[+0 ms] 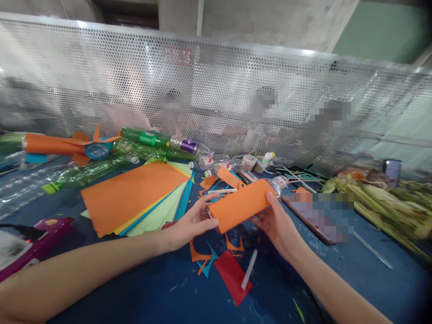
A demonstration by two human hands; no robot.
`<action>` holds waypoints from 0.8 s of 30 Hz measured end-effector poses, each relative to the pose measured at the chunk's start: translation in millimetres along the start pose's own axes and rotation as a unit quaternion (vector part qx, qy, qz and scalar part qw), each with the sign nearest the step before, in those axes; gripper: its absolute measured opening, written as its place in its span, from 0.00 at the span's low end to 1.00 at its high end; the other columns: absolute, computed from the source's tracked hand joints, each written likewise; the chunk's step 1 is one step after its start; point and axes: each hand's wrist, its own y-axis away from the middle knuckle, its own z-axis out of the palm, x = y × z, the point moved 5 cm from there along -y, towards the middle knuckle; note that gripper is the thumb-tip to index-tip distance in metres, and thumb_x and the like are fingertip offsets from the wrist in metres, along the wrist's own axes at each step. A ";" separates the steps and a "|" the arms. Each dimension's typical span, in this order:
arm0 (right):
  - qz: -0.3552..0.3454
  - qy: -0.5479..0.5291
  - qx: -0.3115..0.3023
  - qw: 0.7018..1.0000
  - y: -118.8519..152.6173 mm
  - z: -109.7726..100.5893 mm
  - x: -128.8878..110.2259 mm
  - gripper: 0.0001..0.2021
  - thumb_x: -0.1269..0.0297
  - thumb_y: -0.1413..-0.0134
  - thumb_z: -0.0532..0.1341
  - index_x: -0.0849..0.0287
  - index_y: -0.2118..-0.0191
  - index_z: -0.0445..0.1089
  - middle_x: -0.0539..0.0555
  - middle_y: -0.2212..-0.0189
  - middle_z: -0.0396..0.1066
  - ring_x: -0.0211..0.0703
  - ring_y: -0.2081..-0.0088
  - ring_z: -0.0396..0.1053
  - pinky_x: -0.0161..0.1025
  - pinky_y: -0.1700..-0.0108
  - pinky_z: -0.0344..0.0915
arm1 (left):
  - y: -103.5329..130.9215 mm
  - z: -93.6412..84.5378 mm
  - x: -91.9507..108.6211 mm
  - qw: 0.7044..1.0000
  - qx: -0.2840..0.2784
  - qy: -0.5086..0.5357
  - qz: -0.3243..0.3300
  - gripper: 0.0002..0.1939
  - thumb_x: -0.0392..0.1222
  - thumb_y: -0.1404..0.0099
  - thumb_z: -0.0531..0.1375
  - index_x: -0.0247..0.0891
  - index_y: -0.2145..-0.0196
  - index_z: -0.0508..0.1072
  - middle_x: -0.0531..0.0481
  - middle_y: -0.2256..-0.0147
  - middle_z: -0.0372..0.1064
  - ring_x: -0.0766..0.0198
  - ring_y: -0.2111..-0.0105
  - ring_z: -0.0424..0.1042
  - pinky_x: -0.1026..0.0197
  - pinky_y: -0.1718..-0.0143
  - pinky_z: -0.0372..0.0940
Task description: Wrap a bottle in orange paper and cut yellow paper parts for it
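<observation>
A clear plastic bottle wrapped in orange paper point(239, 204) lies tilted between my two hands, its bare neck pointing to the right. My left hand point(194, 220) grips its base end, thumb below and fingers above. Around the other end, near the neck, my right hand point(278, 220) is closed, with the thumb on the paper and the fingers underneath. Below the bottle are orange and blue paper scraps point(204, 258), a red paper piece point(232, 276) and a white glue stick point(249, 270) lying across it.
A fan of coloured paper sheets point(135, 193) lies left of centre, with green bottles point(91, 171) behind it. A purple hot glue gun point(50, 229) is at far left. On the right are a phone point(313, 216) and corn husks point(381, 202). A perforated metal screen point(216, 90) stands behind.
</observation>
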 end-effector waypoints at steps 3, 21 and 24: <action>-0.009 0.028 -0.029 0.999 9.0 8.8 -0.1 0.17 0.54 0.52 0.62 0.53 0.56 0.68 0.51 0.59 0.73 0.45 0.60 0.72 0.38 0.65 0.72 | 0.0 -0.2 -1.3 0.999 0.012 -0.009 -0.037 0.30 0.42 0.45 0.64 0.46 0.46 0.58 0.44 0.52 0.62 0.52 0.52 0.64 0.50 0.52 0.59; -0.092 0.719 -0.323 0.609 76.1 37.2 -8.8 0.09 0.57 0.54 0.62 0.56 0.69 0.67 0.50 0.67 0.67 0.42 0.67 0.65 0.36 0.67 0.56 | -4.0 -7.5 -7.7 0.984 0.081 0.141 -0.069 0.37 0.35 0.44 0.63 0.49 0.41 0.51 0.40 0.47 0.60 0.48 0.51 0.65 0.42 0.51 0.60; -0.054 0.720 -0.332 0.607 76.9 31.3 -8.8 0.08 0.58 0.53 0.61 0.57 0.71 0.66 0.49 0.69 0.67 0.39 0.69 0.64 0.34 0.70 0.54 | -4.2 -5.4 -4.6 0.981 0.088 0.155 -0.078 0.36 0.35 0.46 0.64 0.46 0.42 0.53 0.40 0.46 0.60 0.48 0.49 0.63 0.43 0.49 0.58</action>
